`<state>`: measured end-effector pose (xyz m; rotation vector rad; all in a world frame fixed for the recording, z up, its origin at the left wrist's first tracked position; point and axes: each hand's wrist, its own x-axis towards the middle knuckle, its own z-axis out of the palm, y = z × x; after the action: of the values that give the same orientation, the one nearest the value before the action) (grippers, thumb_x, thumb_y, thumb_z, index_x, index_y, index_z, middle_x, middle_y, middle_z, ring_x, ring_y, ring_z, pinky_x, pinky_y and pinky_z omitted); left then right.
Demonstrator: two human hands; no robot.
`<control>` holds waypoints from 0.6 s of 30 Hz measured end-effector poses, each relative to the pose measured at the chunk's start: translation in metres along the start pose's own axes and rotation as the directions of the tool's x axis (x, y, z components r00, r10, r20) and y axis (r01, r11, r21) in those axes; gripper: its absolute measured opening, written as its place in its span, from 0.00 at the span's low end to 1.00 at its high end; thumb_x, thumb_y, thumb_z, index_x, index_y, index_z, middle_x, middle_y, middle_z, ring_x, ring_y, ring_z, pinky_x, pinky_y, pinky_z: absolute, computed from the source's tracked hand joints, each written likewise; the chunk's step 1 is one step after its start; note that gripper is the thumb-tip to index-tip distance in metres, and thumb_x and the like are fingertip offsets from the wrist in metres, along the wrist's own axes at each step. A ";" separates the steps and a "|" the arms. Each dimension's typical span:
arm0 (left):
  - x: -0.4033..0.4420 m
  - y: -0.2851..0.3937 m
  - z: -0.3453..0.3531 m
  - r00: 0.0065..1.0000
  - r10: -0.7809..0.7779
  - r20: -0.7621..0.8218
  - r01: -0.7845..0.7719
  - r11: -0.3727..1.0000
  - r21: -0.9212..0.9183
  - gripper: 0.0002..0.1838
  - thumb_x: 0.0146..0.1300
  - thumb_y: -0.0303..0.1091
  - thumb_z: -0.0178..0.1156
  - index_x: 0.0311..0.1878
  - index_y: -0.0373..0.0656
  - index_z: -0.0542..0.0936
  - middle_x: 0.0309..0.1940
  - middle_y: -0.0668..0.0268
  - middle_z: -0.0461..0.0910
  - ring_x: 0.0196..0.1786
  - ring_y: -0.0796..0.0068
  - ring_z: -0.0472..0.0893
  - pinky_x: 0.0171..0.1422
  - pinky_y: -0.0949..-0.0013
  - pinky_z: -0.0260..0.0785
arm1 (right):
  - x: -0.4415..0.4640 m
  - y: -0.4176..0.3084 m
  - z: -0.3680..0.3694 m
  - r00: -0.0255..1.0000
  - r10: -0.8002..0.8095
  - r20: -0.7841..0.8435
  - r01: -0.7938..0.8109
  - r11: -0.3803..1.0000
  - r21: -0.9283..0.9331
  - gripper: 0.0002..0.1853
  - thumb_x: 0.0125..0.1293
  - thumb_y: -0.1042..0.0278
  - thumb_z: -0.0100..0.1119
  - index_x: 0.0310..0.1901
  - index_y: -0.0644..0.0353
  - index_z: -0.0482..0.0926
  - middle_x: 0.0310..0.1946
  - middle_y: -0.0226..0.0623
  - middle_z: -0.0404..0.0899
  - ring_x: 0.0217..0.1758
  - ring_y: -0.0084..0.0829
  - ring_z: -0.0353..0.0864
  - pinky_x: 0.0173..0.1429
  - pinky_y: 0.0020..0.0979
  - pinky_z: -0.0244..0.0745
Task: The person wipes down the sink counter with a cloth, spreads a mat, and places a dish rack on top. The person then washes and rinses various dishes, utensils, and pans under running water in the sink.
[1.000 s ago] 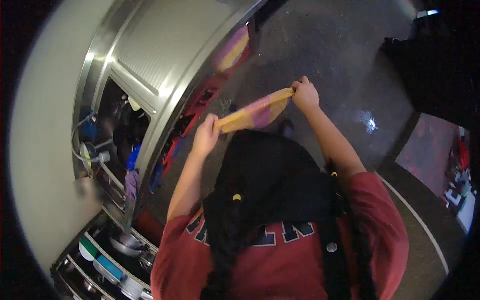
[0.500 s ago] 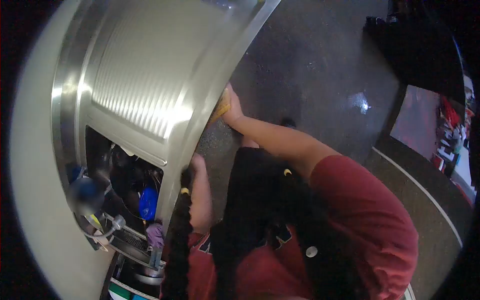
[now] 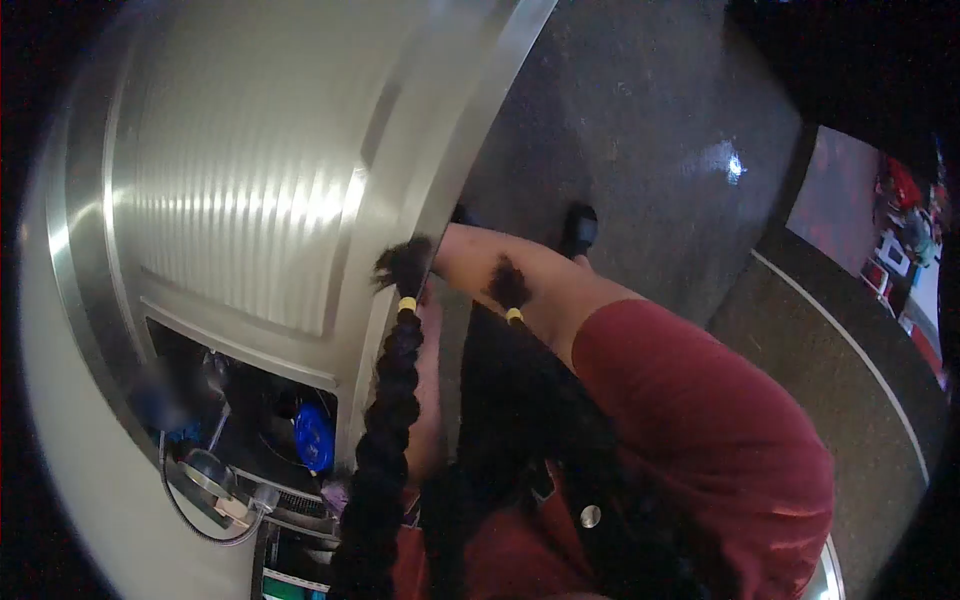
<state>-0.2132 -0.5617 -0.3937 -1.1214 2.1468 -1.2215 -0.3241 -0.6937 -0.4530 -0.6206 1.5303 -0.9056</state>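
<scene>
From afar, I judge this step as reaching below the right edge of the steel counter (image 3: 405, 150) at left, where the right forearm (image 3: 535, 282) and left forearm (image 3: 428, 370) lead; both hands are hidden, their grip I cannot tell, so the next move calls for careful clearance.

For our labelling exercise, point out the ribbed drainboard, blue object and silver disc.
Ribbed drainboard (image 3: 235, 225), head view: on its ridges.
Blue object (image 3: 315, 437), head view: visible middle.
Silver disc (image 3: 590, 516), head view: centre.
</scene>
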 end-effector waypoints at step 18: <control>0.101 0.046 0.072 0.551 0.006 0.835 0.823 -0.172 -0.542 0.32 0.74 0.50 0.54 0.73 0.40 0.67 0.67 0.46 0.72 0.70 0.49 0.71 0.70 0.49 0.64 | 0.084 -0.053 -0.095 0.962 -0.044 -0.269 0.064 0.996 0.066 0.15 0.71 0.62 0.57 0.48 0.65 0.84 0.40 0.43 0.88 0.42 0.38 0.88 0.49 0.39 0.79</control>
<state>-0.2428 -0.6670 -0.4678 -2.5937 1.7251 1.0570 -0.4371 -0.7722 -0.4564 -0.5031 1.7170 -1.1182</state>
